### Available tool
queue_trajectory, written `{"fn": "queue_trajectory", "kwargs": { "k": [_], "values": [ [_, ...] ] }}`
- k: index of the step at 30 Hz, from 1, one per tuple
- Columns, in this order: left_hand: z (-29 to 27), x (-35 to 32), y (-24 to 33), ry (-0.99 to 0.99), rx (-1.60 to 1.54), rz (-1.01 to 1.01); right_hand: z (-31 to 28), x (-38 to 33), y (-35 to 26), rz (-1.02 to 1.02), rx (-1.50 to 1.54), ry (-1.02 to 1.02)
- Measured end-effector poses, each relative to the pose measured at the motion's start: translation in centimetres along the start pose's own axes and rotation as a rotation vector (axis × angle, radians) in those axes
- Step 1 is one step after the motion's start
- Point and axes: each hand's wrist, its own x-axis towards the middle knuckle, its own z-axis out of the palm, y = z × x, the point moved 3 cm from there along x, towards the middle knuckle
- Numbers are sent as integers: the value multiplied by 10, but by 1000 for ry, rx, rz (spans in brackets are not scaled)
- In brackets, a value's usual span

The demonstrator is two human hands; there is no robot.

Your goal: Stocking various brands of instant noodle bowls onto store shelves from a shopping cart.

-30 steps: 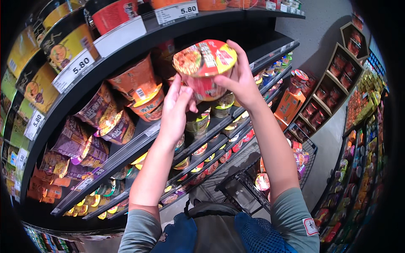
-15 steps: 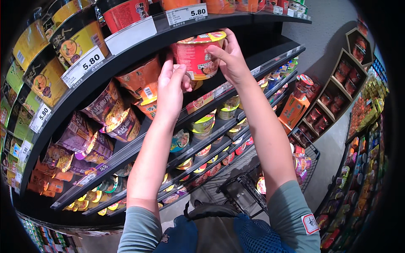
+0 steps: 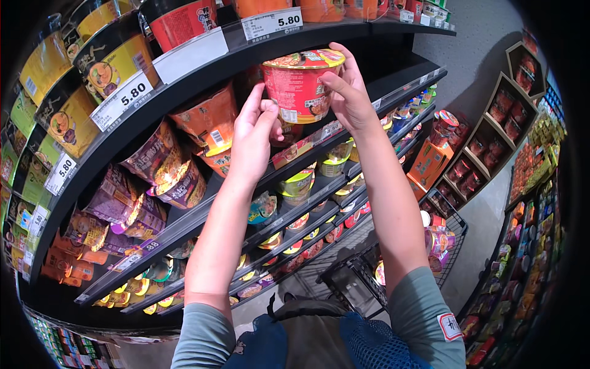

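Note:
A red instant noodle bowl [image 3: 299,92] with a yellow-edged lid is held up at the shelf, tilted slightly. My right hand [image 3: 351,92] grips its right side, the thumb on the front wall and the fingers behind the rim. Close to the bowl's left side is my left hand [image 3: 255,132]. Its index finger points up and the other fingers are loosely bent; whether a fingertip touches the wall I cannot tell. Behind my left hand, an orange noodle bucket [image 3: 208,117] stands tipped among stacked buckets on the same shelf.
Above runs a shelf edge [image 3: 230,52] with price tags and noodle buckets. Lower shelves hold several rows of noodle bowls [image 3: 297,183]. A wire shopping cart [image 3: 350,277] with goods stands below my right arm. To the right are a wooden display rack [image 3: 482,138] and another stocked shelf [image 3: 516,277].
The red bowl and my right hand have moved right and slightly down, and more of the lid shows. My left hand has shifted slightly right; its index finger now shows beside the bowl.

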Motion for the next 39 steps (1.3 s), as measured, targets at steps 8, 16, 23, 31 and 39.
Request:
{"fn": "queue_trajectory", "kwargs": {
  "k": [8, 16, 23, 31, 39],
  "values": [
    [-11, 12, -15, 84, 27, -38, 14, 35, 27, -33, -217, -20],
    [-6, -22, -24, 63, 39, 23, 0, 51, 62, -91, -398, -39],
    [-2, -100, -67, -20, -37, 28, -20, 2, 32, 41, -445, -60],
    [-12, -210, -238, -295, 78, -631, -147, -258, -105, 201, -888, 489],
    [134, -287, -375, -792, -13, -884, -205, -568, -145, 550, -1197, 1203]
  ]
}}
